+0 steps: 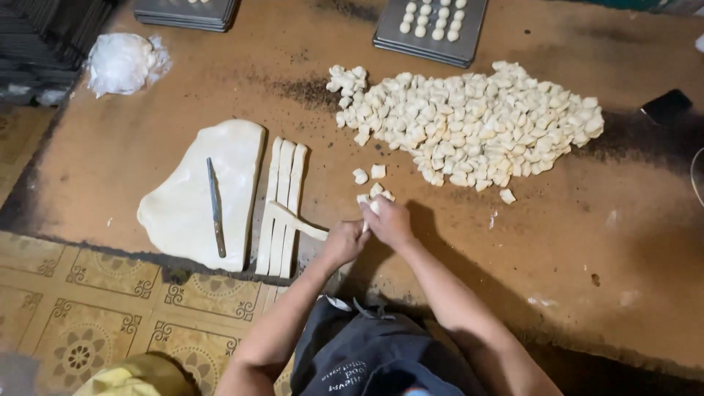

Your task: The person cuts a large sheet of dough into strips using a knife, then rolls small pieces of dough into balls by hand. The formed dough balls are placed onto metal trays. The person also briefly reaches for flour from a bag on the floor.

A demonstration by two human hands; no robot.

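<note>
A person is working dough on a brown desk, seen from above. The left hand is closing around the near end of a long dough strip, which is lying slanted across three other cut strips. The right hand is pinching a small dough piece at the strip's end, both hands close together. A few loose pieces are sitting just beyond the fingers, and a large heap of cut pieces is spreading farther back. A knife is resting on a flat dough sheet to the left. Two dark trays are lying at the far edge.
</note>
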